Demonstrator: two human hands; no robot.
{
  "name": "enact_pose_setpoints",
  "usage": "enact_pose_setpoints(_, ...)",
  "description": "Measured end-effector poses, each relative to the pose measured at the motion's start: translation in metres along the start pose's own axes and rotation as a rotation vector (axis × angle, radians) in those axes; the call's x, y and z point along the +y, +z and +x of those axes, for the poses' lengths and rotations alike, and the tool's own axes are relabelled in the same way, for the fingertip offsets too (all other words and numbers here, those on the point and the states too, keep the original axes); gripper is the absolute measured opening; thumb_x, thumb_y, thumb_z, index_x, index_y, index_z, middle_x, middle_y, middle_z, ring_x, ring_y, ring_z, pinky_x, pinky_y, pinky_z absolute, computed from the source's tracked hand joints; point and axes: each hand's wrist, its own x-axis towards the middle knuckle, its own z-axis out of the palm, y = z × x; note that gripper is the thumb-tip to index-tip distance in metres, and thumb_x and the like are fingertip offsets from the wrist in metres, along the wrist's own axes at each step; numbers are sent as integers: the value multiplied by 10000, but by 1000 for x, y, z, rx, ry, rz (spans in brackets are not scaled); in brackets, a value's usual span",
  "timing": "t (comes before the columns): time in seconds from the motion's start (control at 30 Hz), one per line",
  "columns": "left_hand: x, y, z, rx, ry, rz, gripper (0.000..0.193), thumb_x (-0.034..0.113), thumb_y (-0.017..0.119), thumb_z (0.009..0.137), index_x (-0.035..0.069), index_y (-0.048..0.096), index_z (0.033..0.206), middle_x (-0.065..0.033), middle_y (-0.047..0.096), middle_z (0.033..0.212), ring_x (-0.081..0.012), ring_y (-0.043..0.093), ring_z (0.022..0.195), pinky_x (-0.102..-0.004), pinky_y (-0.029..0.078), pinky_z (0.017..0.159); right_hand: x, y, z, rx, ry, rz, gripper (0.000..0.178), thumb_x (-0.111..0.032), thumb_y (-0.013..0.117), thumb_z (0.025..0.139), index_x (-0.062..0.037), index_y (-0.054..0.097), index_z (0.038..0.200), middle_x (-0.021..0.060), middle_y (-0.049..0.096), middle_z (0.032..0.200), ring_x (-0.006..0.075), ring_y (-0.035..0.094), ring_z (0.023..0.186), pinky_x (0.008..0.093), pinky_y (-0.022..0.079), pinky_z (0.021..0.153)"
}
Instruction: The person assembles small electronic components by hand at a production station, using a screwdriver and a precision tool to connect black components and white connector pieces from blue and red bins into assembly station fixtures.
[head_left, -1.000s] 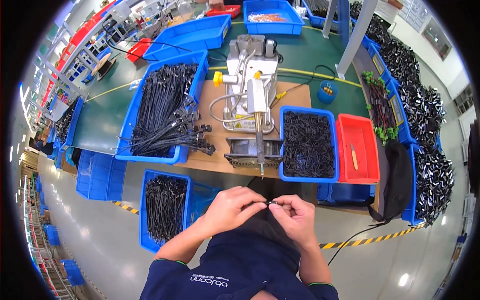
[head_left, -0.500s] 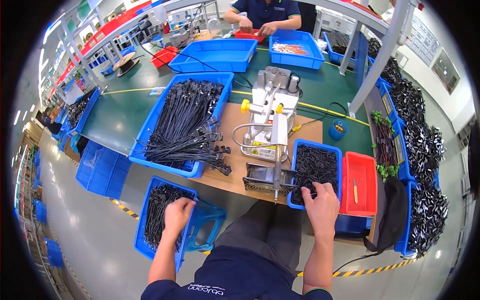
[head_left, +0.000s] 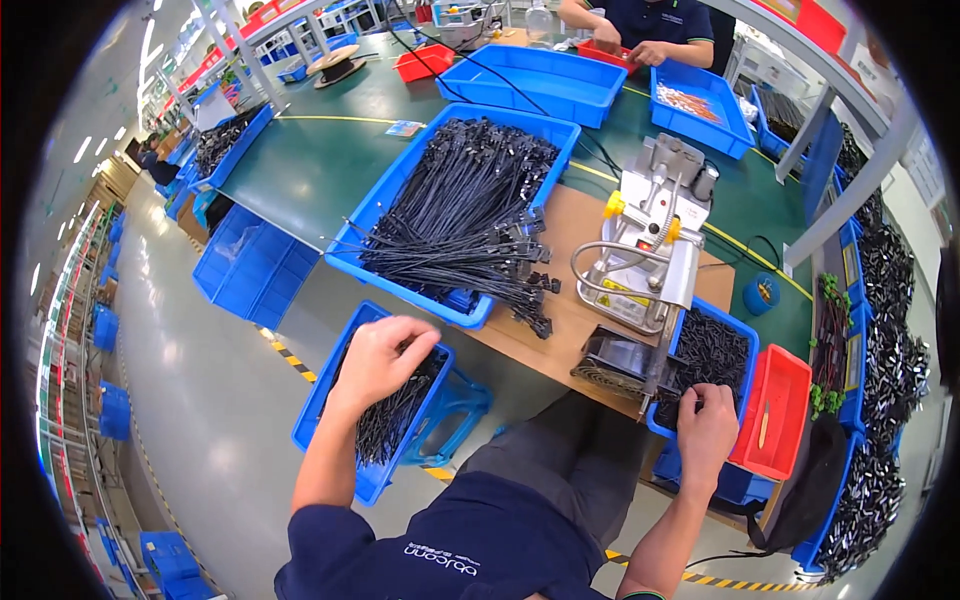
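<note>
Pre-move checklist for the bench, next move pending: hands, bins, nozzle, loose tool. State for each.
1. Left hand at the low blue bin: ok, over its black cables.
2. Right hand at the small blue bin: ok, at its near end, by the short black tube pieces.
3. Anything gripped in either hand: cannot tell; the curled hands hide it.
4. Right hand off the metal nozzle: ok, close but a gap shows.
5. Cables inside the large blue bin: not ok, connector ends overhang the rim.
6. Slim tan tool stowed: ok, in the red tray.
</note>
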Motion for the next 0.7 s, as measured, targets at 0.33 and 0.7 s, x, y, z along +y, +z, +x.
enact_pose_setpoints(0.33, 25, 7, 129, 88, 515, 181, 147, 199, 769, 949, 66, 769, 1013, -111, 731, 971, -336, 691, 955, -446, 562, 871, -9, 3, -7, 86, -12, 131, 75, -43, 732, 905, 2, 680, 937, 170, 668, 953, 391, 664, 821, 467, 539, 740)
enact_pose_setpoints(0.7, 20, 9, 157, -213, 426, 131, 170, 187, 701, 983, 18, 690, 979, -176, 705, 963, -385, 709, 940, -464, 569, 842, -1, 3, -10, 173, -66, 212, 144, -4, 685, 946, -18, 736, 1079, 172, 709, 991, 383, 715, 900, 462, 578, 796)
